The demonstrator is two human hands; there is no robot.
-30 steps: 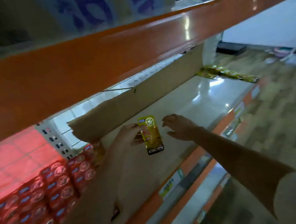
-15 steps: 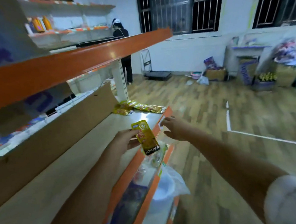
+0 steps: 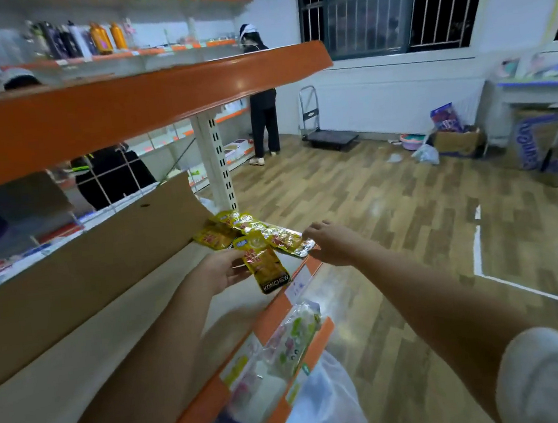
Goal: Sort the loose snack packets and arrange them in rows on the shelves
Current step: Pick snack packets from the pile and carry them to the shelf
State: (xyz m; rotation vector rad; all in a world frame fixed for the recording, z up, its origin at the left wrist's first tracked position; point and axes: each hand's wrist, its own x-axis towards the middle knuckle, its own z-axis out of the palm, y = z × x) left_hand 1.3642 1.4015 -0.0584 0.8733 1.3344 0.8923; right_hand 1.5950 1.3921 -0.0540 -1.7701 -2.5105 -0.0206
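Left hand [image 3: 223, 269] pinched a yellow snack packet [image 3: 265, 263] by its left edge, thumb on the front face; the packet hung upright over the front lip of the pale shelf [image 3: 89, 348], black band with lettering at the bottom. Right hand [image 3: 329, 240] was spread, fingers relaxed, holding nothing; its fingertips reached the outer end of a row of yellow packets [image 3: 259, 231] lying flat at the far right corner of the shelf. The held packet overlapped the near side of that row in view; whether they touched could not be told.

Edges: the row ran up to the shelf's right end, beside the white slotted upright [image 3: 215, 163]. A cardboard sheet [image 3: 97, 261] leaned along the back of the shelf and ended just left of the row. The orange shelf above [image 3: 115, 108] overhung the working level.

Open room: the shelf surface left of the hands lay bare toward the camera. Wood floor [image 3: 392, 220] was open to the right of the shelf end. Below, a lower tier [image 3: 254, 379] carried clear bags of mixed goods.
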